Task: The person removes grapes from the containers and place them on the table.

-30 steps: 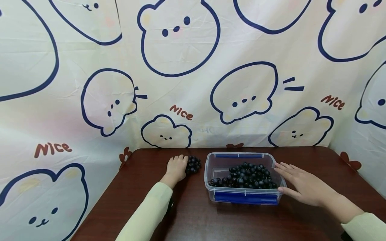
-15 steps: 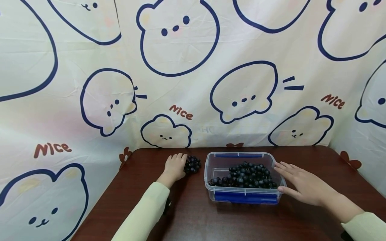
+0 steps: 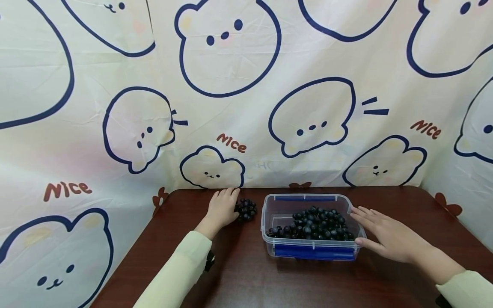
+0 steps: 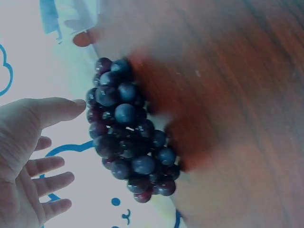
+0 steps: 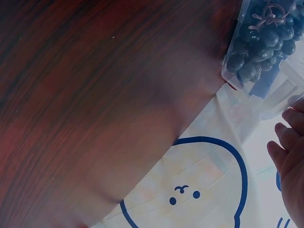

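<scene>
We're judging the step as the L hand (image 3: 219, 209) positioning at the loose grapes (image 4: 126, 130); next move's prob. calling for fingers closing round them. L fingers are standing apart, holding nothing; grapes are lying just off the thumb tip, contact unclear. R hand (image 3: 389, 235) is resting straight-fingered at the box (image 3: 313, 252). Loose grapes are looking dark, glossy, tightly packed, w/ some reddish.
</scene>
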